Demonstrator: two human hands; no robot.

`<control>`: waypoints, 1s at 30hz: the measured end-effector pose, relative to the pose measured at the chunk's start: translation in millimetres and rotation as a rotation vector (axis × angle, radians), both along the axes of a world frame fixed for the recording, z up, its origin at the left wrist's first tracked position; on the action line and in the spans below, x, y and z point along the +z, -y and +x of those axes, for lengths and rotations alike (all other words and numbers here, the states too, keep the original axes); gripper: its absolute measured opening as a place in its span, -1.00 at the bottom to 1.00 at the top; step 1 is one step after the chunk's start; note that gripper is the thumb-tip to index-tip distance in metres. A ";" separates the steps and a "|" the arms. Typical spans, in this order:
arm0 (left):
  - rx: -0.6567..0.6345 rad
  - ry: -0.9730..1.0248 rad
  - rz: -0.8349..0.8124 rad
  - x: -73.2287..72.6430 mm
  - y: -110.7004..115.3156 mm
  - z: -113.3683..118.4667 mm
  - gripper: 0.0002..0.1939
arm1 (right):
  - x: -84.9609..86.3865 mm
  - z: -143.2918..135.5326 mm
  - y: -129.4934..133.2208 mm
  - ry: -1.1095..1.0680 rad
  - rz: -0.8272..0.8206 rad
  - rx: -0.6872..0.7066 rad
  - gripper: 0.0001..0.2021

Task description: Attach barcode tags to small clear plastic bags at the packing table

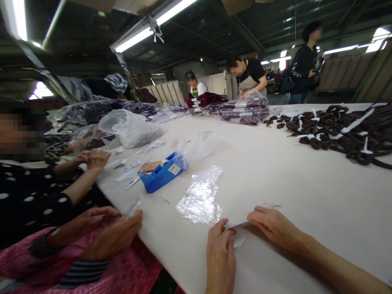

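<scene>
Low in the head view, my left hand (pixel 221 253) has its fingers closed on a small clear plastic bag (pixel 239 241). A thin greyish strip, perhaps a label (pixel 241 225), spans from it to my right hand (pixel 271 223), which pinches the other end. Whether the strip lies inside the bag I cannot tell. Just beyond my left hand lies a shiny pile of flat clear plastic bags (pixel 200 196). Farther off stands a blue tape dispenser (pixel 163 173), with a loose, cloudy plastic bag (pixel 199 145) against its far end.
Left of me, a co-worker's hands (pixel 113 232) hold a clear piece; another's hands (pixel 96 159) work beyond. White paper labels (pixel 131 173) lie on the pale table (pixel 275 163). Bagged maroon garments (pixel 243 110) are stacked at the back, bundled dark brown cords (pixel 337 130) at right.
</scene>
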State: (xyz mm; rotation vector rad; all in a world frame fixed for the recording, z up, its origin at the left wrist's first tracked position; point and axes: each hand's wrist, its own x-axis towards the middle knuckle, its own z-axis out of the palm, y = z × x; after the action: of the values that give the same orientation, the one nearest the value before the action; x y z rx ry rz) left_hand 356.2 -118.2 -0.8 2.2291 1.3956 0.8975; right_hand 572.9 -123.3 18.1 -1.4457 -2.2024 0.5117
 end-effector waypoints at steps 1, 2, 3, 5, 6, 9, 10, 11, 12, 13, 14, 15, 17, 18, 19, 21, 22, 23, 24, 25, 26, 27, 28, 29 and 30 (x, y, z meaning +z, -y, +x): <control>-0.002 0.028 -0.023 2.7 0.2 -0.9 -0.73 | 0.4 0.3 0.3 0.005 0.002 0.000 -0.70; -0.003 0.047 -0.042 4.6 0.4 -1.8 -0.73 | 0.9 0.7 0.4 0.008 0.003 0.001 -0.70; 0.001 0.060 -0.054 5.8 0.6 -2.5 -0.73 | 1.4 1.0 0.5 0.011 0.005 -0.001 -0.70; 0.004 0.070 -0.063 6.3 1.0 -3.3 -0.73 | 2.8 1.3 0.5 0.012 0.008 0.000 -0.70; 0.002 0.071 -0.066 6.2 1.1 -3.3 -0.73 | 3.5 1.3 0.6 0.010 0.008 0.002 -0.71; -0.008 0.062 -0.075 6.0 1.2 -1.6 -0.71 | 5.0 0.5 1.2 -0.016 -0.002 0.004 -0.72; -0.012 0.056 -0.078 6.1 1.0 -0.5 -0.71 | 5.0 0.1 1.4 -0.021 -0.001 0.000 -0.72; -0.016 0.051 -0.078 5.9 0.7 0.7 -0.71 | 4.6 -0.4 1.6 -0.019 0.005 -0.010 -0.72; -0.023 0.047 -0.071 5.2 0.1 1.9 -0.71 | 3.8 -0.8 1.7 -0.009 0.013 -0.018 -0.72; -0.028 0.046 -0.055 3.8 -0.5 3.1 -0.71 | 2.6 -1.3 1.6 0.006 0.020 -0.024 -0.72; -0.032 0.045 -0.031 1.6 -1.3 4.2 -0.70 | 1.3 -1.8 1.3 0.021 0.025 -0.026 -0.72; -0.034 0.044 -0.002 -1.2 -2.2 5.1 -0.69 | -0.2 -2.3 0.9 0.033 0.026 -0.026 -0.72; -0.035 0.037 0.060 -8.5 -4.0 6.2 -0.68 | -3.2 -3.7 -0.3 0.045 0.020 -0.022 -0.72; -0.035 0.026 0.084 -12.4 -4.9 6.5 -0.68 | -4.5 -4.5 -0.9 0.047 0.019 -0.024 -0.72; -0.033 0.009 0.104 -16.2 -5.7 6.7 -0.67 | -5.7 -5.5 -1.5 0.049 0.020 -0.028 -0.72; -0.025 -0.038 0.133 -22.6 -7.2 7.1 -0.67 | -7.5 -7.5 -2.2 0.056 0.025 -0.039 -0.73; -0.018 -0.061 0.144 -24.9 -7.8 7.5 -0.66 | -8.3 -8.3 -2.5 0.060 0.029 -0.044 -0.73; -0.010 -0.080 0.152 -26.4 -8.1 8.0 -0.66 | -8.9 -9.0 -2.6 0.063 0.032 -0.048 -0.73; -0.001 -0.092 0.158 -27.0 -8.2 8.5 -0.66 | -9.3 -9.4 -2.7 0.067 0.035 -0.053 -0.72; 0.008 -0.097 0.162 -26.6 -8.0 9.0 -0.66 | -9.7 -9.4 -2.8 0.071 0.037 -0.056 -0.70; 0.015 -0.095 0.164 -25.3 -7.6 9.4 -0.66 | -10.0 -9.1 -2.9 0.074 0.040 -0.059 -0.70; 0.017 -0.085 0.164 -23.1 -6.9 9.5 -0.66 | -10.1 -8.6 -3.1 0.076 0.042 -0.060 -0.69; 0.012 -0.067 0.157 -20.0 -6.0 9.2 -0.66 | -10.2 -7.9 -3.2 0.077 0.043 -0.061 -0.70; 0.004 -0.040 0.146 -16.4 -5.0 8.6 -0.67 | -10.2 -7.4 -3.3 0.076 0.044 -0.060 -0.71; -0.007 -0.007 0.130 -12.4 -4.0 7.6 -0.68 | -10.3 -7.0 -3.5 0.073 0.044 -0.058 -0.72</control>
State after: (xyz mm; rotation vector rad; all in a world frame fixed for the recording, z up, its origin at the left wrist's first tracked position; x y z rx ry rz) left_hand 363.9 -114.3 -13.2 2.3326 1.3672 1.0061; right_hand 566.0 -119.8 7.8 -1.5227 -2.2062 0.3942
